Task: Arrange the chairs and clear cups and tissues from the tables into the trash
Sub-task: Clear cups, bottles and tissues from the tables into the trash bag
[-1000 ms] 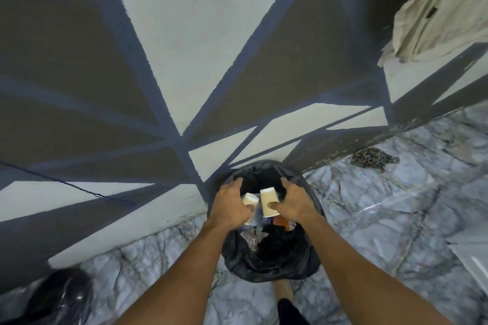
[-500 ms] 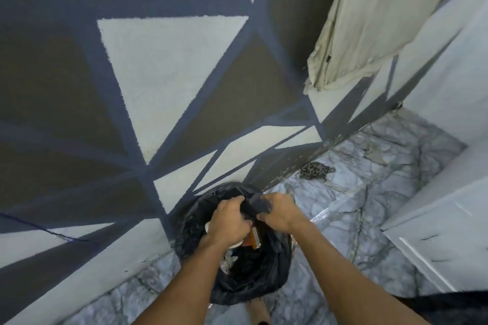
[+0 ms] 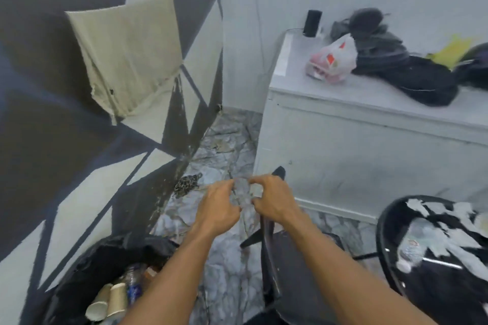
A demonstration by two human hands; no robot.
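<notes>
My left hand (image 3: pixel 219 208) and my right hand (image 3: pixel 274 200) are raised close together over the marble floor, fingers bent and apart, with nothing visible in them. The black-lined trash bin (image 3: pixel 79 280) sits at the lower left, below my left forearm. Inside it lie two paper cups (image 3: pixel 108 301), a plastic bottle and other rubbish. A black chair (image 3: pixel 269 250) stands under my right forearm. At the right, a round black table (image 3: pixel 385 235) carries several torn white tissue pieces (image 3: pixel 438 243).
A white counter (image 3: pixel 343 124) fills the right middle, bearing a plastic bag (image 3: pixel 332 60), dark clothes and a black speaker. A beige cloth (image 3: pixel 126 60) hangs on the painted wall at left. A chain (image 3: pixel 187 185) lies on the floor by the wall.
My hands have left the bin's bag and risen in front of me, empty; the cups now lie in the bin. The view has swung right, bringing the chair, table and counter into sight.
</notes>
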